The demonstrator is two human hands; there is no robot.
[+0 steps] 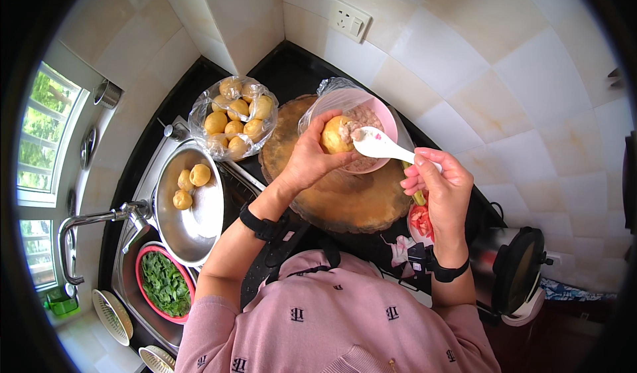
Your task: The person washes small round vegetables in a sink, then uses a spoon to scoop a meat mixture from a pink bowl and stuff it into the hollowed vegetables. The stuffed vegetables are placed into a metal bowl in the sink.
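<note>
My left hand point(311, 156) holds a round golden fried puff point(334, 136) over a pink bowl point(390, 119). Pale minced meat point(365, 115) lies in the bowl, and a clear plastic bag sits at its rim. Between the fingers of my right hand point(440, 176) is the handle of a white ceramic spoon point(380, 144) with a pink mark. The spoon's tip touches some minced meat point(348, 130) at the puff's opening. Beneath the bowl is a round wooden chopping board point(348, 204). Below my right hand, a dish of cut tomato point(421, 219) is partly hidden.
A clear bag of several puffs point(234, 116) stands left of the board. A steel basin point(199, 223) holds three puffs point(182, 200). Chopped greens point(166, 283) fill a red-rimmed basket in the sink, near the faucet point(94, 217). An electric cooker point(502, 268) is at right.
</note>
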